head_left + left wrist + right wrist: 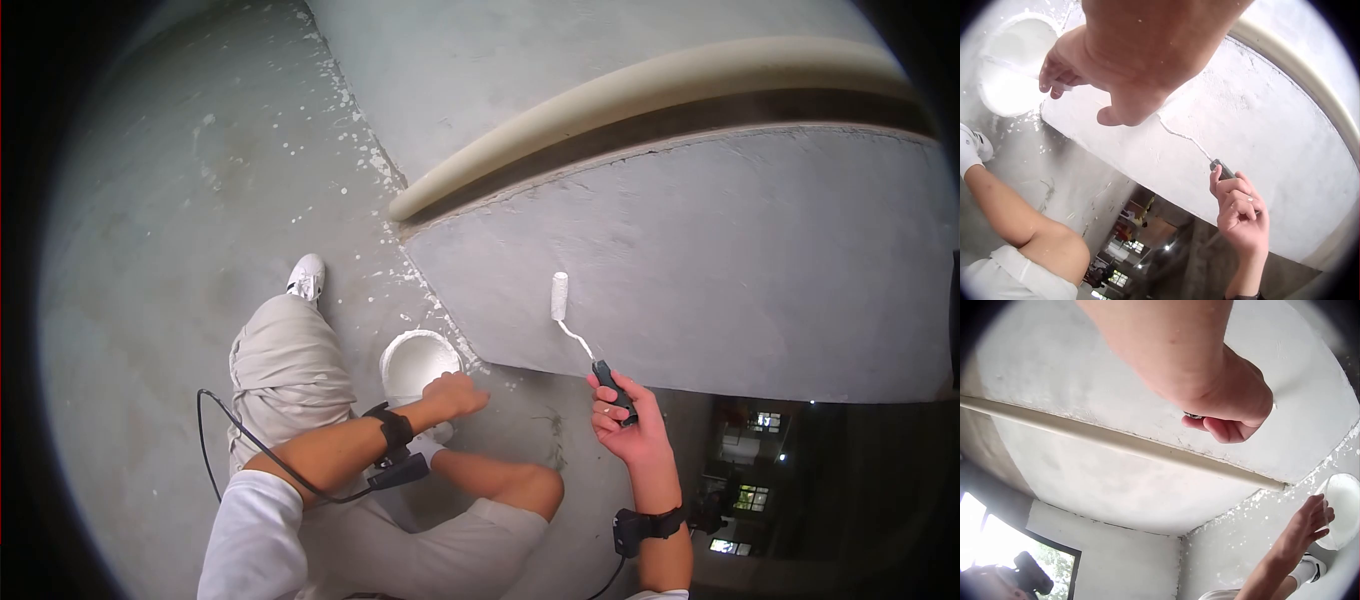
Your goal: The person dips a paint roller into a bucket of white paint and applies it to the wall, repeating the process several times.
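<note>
My right hand [628,420] grips the dark handle of a small paint roller [559,297]. Its white sleeve lies over the grey wall [720,250] in the head view, and the bent frame is coated in white. In the left wrist view the dark roller handle [1222,169] shows between the fingers, while my left forearm hides the sleeve. My left hand [455,395] is at the rim of a white bucket [388,362] with white paint inside. Its fingers curl round a pale strip, the bucket's handle [1013,70], which spans the opening in the left wrist view.
A thick cream pipe [600,92] runs along the wall. White paint spots [345,190] dot the floor beside the wall's base. My shoe [307,277] and bent knee [540,490] flank the bucket. A window [1054,562] shows in the right wrist view.
</note>
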The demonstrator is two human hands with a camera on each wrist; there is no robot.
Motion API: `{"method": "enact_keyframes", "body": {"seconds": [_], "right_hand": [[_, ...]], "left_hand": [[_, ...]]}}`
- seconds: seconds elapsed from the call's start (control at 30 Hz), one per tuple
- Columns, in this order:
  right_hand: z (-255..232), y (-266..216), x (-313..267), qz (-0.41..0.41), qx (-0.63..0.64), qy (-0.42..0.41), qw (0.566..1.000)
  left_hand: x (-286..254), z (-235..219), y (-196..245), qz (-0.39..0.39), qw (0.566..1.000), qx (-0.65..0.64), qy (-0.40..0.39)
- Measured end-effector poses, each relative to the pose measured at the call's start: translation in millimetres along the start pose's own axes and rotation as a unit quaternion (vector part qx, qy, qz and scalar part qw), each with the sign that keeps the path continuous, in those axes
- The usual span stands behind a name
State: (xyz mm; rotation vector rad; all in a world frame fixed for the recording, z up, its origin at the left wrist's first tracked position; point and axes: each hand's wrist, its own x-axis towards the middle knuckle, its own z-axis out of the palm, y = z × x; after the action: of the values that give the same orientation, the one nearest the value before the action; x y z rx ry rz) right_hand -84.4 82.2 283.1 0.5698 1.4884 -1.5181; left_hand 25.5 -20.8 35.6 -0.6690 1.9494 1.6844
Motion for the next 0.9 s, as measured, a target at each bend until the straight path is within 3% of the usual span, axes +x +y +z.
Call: {"method": "enact_keyframes", "body": {"seconds": [0.1,0.27,0.5,0.8,0.9], "right_hand": [[23.0,-2.9,-10.3,-0.029,-0.022,-0.010,0.999],[74.2,-4.0,-19.0,-0.025,0.048,-0.115,0.992],[124.2,-6.3,15.1,-0.066,0.152,-0.169,0.972],[162.6,7.5,119.7,-0.020,0.203,-0.113,0.972],[163.2,9.9,131.3,-0.018,0.211,-0.104,0.972]], "left_hand": [[4.4,1.8,0.7,0.002,1.000,-0.001,0.006],[5.0,5.1,2.1,-0.001,1.000,-0.010,0.011],[-0.7,-0.8,0.5,0.001,0.999,-0.044,0.019],[-10.4,-21.1,8.0,-0.038,0.997,-0.064,0.007],[-4.3,-20.7,9.3,-0.041,0.997,-0.060,0.016]]}}
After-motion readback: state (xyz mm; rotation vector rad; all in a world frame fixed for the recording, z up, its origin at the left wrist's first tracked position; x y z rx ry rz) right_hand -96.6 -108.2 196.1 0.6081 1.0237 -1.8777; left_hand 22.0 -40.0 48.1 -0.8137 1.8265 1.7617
